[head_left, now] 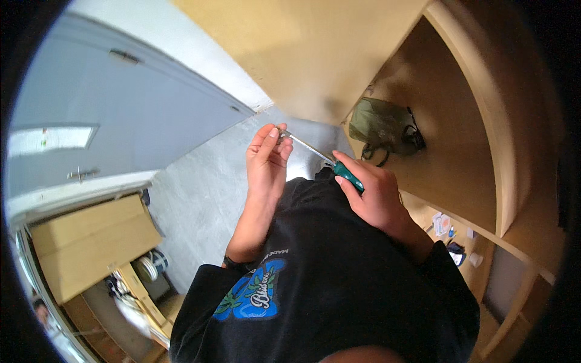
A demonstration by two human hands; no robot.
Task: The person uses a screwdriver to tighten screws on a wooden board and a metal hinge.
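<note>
Biggest thing here is one blue-grey door (130, 109) on the left, then one big pale wood panel (302, 51) across the top, angled so it leaves room for the hands below. To the right there's one deep wooden compartment (445, 121), with one green bag (378, 121) sitting in it, likely tucked there just to keep it off the grey floor (196, 175).

Two hands, both up in front of the black shirt (363, 278), probably to get the work up where it's easy to see. The right hand (378, 196) has its fingers wrapped around the green handle of the one screwdriver (348, 175); I'd guess that's for a solid grip and good control. The shaft slants up and left in the gap between the hands, away from the bag.

The left hand (265, 158) is in a narrow pinch, thumb and fingertips on the screwdriver's tip end, which seems meant to steady it. Could be one tiny piece pinched there too, but the fingers cover most of it, so honestly I can't tell.
</note>
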